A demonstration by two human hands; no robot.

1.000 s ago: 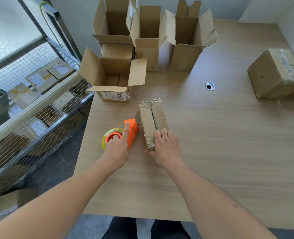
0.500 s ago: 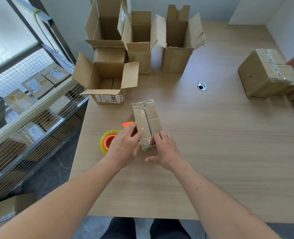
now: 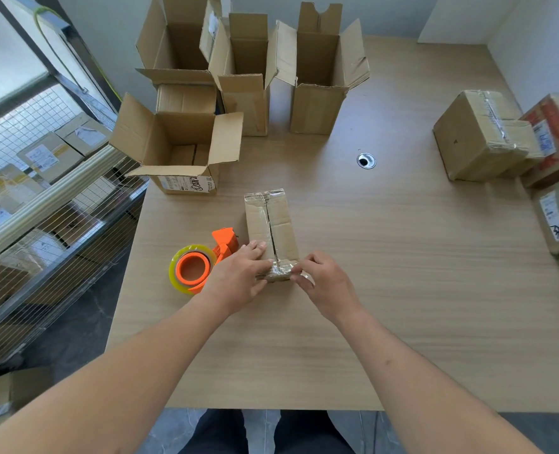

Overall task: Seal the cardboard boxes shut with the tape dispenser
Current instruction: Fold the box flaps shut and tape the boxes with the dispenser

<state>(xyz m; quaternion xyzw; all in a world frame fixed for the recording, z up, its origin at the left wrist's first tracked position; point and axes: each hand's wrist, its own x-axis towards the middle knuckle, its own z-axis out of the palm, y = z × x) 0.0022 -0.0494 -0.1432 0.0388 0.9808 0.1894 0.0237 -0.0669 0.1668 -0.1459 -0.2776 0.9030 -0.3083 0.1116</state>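
Both hands work the near end of the small box (image 3: 269, 224): left hand (image 3: 239, 278) presses flat-fingered, right hand (image 3: 324, 281) pinches the tape there. Tape dispenser (image 3: 203, 260) lies beside it.

A small flat taped cardboard box (image 3: 270, 224) lies mid-table (image 3: 402, 290); the orange tape dispenser (image 3: 199, 263) just left of it, open cardboard boxes (image 3: 248, 77) behind, sealed cardboard parcels (image 3: 481, 136) far right

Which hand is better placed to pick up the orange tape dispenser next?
Left. The left hand rests on the small box right beside the tape dispenser; the right hand is across the box, pinching tape.
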